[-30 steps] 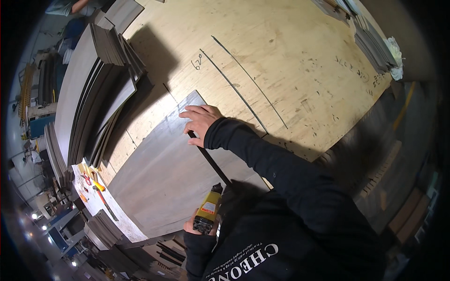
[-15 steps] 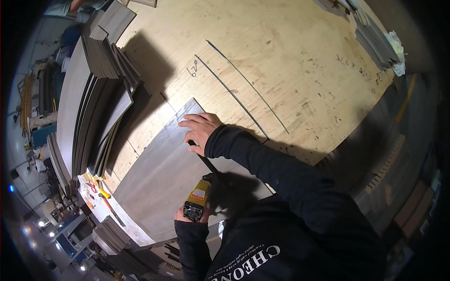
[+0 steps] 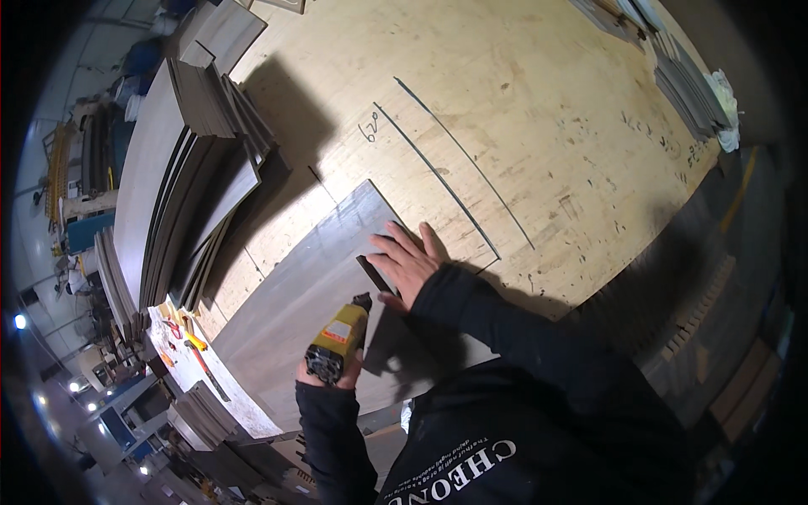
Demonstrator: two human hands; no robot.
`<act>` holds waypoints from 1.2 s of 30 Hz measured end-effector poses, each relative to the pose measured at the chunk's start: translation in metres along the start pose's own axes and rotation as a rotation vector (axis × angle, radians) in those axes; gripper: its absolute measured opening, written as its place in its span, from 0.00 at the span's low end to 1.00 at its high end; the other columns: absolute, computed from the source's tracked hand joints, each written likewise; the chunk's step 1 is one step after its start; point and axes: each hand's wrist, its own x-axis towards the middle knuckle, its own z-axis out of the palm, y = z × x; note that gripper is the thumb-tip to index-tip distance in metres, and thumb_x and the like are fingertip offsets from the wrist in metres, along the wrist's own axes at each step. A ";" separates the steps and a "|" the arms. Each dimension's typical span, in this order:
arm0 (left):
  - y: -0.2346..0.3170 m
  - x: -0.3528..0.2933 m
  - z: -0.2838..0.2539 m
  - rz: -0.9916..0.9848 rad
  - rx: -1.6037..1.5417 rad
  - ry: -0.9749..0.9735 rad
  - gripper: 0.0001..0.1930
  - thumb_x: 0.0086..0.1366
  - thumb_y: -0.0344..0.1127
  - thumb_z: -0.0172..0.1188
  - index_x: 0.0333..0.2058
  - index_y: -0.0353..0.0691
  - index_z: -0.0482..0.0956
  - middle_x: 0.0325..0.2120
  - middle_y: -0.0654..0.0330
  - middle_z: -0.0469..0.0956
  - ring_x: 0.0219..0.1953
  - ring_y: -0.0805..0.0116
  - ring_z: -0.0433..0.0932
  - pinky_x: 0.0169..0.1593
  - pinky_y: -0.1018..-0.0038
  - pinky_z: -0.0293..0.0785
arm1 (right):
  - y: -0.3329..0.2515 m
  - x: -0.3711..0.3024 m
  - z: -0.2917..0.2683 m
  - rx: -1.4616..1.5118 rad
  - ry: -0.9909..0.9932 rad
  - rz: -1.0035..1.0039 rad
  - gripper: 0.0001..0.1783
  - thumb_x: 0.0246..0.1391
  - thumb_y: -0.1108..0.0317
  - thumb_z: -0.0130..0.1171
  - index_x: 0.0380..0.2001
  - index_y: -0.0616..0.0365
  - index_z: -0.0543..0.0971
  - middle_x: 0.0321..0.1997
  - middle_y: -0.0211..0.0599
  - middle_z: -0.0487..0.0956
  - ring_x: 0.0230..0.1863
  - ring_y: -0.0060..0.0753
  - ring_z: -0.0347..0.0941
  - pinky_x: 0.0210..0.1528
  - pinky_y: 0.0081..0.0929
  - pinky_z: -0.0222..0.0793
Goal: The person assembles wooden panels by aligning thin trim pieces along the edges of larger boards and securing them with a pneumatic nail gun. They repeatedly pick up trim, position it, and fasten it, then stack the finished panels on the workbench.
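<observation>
My left hand grips a yellow-and-black power tool that looks like a nail gun. Its black nose sits over a grey wood-grain panel, close to a dark narrow strip; whether the nose touches anything cannot be told. My right hand has its fingers spread, beside the strip and near the panel's right edge. The thumb lies along the strip's near part. Shadow and my right sleeve hide much of what lies under this hand.
A pale plywood tabletop carries drawn dark lines. Leaning stacked panels stand at left, more grey panels at far right. An orange-handled tool lies at the left edge. Slotted wood sits low at right.
My right hand has slid nearer to me and rightward along the strip, its fingers spreading off the strip's far end. The nail gun has moved left, away from the strip. The view has shifted slightly.
</observation>
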 end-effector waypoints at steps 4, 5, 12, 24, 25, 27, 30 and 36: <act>0.002 0.031 -0.004 0.035 0.031 -0.013 0.18 0.46 0.34 0.64 0.37 0.33 0.76 0.29 0.56 0.79 0.32 0.69 0.78 0.37 0.74 0.73 | 0.000 -0.011 0.007 0.004 0.054 -0.010 0.35 0.38 0.50 0.59 0.52 0.50 0.67 0.63 0.33 0.54 0.67 0.40 0.40 0.60 0.59 0.35; -0.001 0.037 -0.004 0.009 -0.001 -0.028 0.18 0.46 0.34 0.64 0.37 0.33 0.76 0.29 0.57 0.79 0.32 0.69 0.78 0.38 0.74 0.73 | -0.001 -0.012 0.004 0.008 0.047 -0.005 0.35 0.38 0.50 0.60 0.52 0.49 0.67 0.63 0.33 0.55 0.67 0.40 0.41 0.60 0.58 0.35; -0.031 0.051 -0.001 -0.021 0.122 -0.095 0.21 0.50 0.33 0.60 0.44 0.37 0.71 0.25 0.61 0.77 0.21 0.72 0.75 0.25 0.76 0.72 | 0.000 -0.013 0.004 0.021 0.070 -0.002 0.35 0.36 0.50 0.61 0.51 0.48 0.68 0.63 0.32 0.56 0.66 0.38 0.42 0.61 0.54 0.33; -0.005 0.054 -0.009 -0.204 -0.100 -0.090 0.19 0.50 0.31 0.60 0.42 0.36 0.72 0.24 0.61 0.75 0.20 0.73 0.73 0.24 0.76 0.70 | -0.001 -0.012 0.001 0.059 0.030 0.009 0.34 0.38 0.52 0.58 0.51 0.51 0.68 0.63 0.35 0.54 0.67 0.40 0.38 0.63 0.53 0.30; 0.003 0.055 -0.010 -0.270 -0.103 -0.091 0.19 0.49 0.31 0.61 0.42 0.35 0.73 0.28 0.59 0.77 0.27 0.71 0.75 0.31 0.75 0.72 | -0.001 -0.012 0.001 0.057 0.028 0.014 0.34 0.38 0.52 0.58 0.51 0.51 0.68 0.63 0.35 0.54 0.67 0.40 0.38 0.63 0.53 0.30; 0.000 0.058 -0.010 -0.266 -0.102 -0.087 0.19 0.49 0.30 0.62 0.42 0.34 0.73 0.32 0.57 0.78 0.33 0.70 0.77 0.39 0.74 0.73 | 0.000 -0.012 0.001 0.051 0.022 0.022 0.34 0.38 0.52 0.58 0.51 0.51 0.68 0.64 0.35 0.53 0.67 0.40 0.38 0.63 0.53 0.30; -0.023 0.066 -0.006 -0.153 -0.075 -0.083 0.20 0.48 0.30 0.63 0.42 0.34 0.73 0.33 0.57 0.78 0.35 0.70 0.77 0.40 0.75 0.72 | 0.000 -0.012 0.002 0.048 0.015 0.011 0.34 0.39 0.51 0.58 0.51 0.51 0.68 0.64 0.35 0.53 0.68 0.41 0.36 0.63 0.54 0.30; -0.042 0.065 -0.008 0.029 0.122 -0.069 0.15 0.54 0.35 0.57 0.40 0.37 0.72 0.15 0.64 0.72 0.11 0.75 0.70 0.15 0.77 0.68 | -0.006 -0.011 -0.002 0.028 0.005 0.031 0.33 0.39 0.50 0.59 0.51 0.49 0.68 0.64 0.31 0.54 0.68 0.38 0.37 0.62 0.54 0.28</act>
